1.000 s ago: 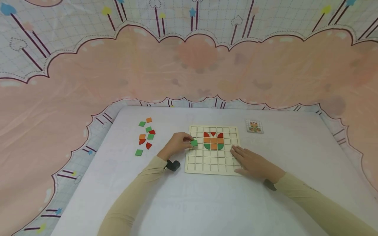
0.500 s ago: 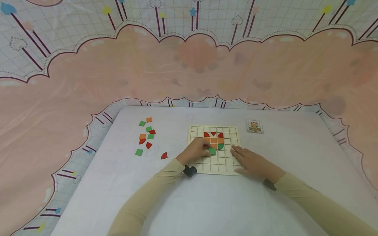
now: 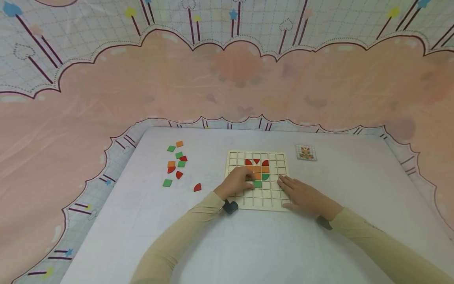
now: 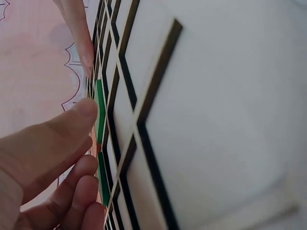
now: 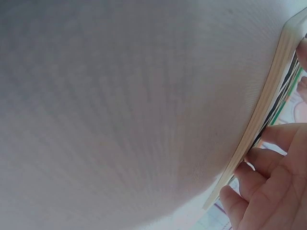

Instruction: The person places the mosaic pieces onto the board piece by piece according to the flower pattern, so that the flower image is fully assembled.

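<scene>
Board, head view: a cream wooden gridded board (image 3: 262,201) lies mid-table (image 3: 220,248); the left hand (image 3: 238,181) hides part of its left side and pattern.
Green tile: a flat green square tile (image 3: 257,184) lies in a cell near the board's middle, thumb beside it; contact is unclear.
Left fingers: loosely bent, thumb apart, nothing visibly gripped.
Right hand (image 3: 305,196): fingers extended over the board's right edge, holding no piece.
Loose red quarter-round (image 3: 197,187): between the board and the table's left edge.
Small square card (image 3: 306,152): beyond the board's far right corner; its print is tiny.
Left wrist view: green pieces show edge-on, shapes unclear.
Right wrist view: hand cut off; board mostly out of frame.
</scene>
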Demonstrator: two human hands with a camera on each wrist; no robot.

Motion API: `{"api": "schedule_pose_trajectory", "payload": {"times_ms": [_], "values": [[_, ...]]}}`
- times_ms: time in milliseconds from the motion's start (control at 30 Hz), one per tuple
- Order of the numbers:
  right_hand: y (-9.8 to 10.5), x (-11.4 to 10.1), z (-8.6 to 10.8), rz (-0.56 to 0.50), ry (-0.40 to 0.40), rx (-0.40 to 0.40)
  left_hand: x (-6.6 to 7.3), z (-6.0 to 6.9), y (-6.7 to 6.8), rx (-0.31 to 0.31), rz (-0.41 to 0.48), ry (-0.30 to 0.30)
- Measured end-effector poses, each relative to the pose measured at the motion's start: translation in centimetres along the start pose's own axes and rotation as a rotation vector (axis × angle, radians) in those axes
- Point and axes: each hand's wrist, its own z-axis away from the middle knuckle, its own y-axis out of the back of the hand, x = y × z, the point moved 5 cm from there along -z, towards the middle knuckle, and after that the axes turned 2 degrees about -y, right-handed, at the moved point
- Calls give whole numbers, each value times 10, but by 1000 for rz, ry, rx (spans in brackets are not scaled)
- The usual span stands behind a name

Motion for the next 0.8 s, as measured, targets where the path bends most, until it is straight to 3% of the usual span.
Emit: {"api": "schedule_pose_trajectory", "payload": {"times_ms": [300,433,633,800], "values": [[3,-2,0,-13,-19,-21,2,2,1,9,25,8],[2,-2,0,-14,-23,-31,-3,5,7,-9,75,3],[1,-1,-1,-7,-29,-38,-16,11,33,-19,84,17],[0,-2,-1,-8,-32,-42,-40,22,63,25,68,63]]}}
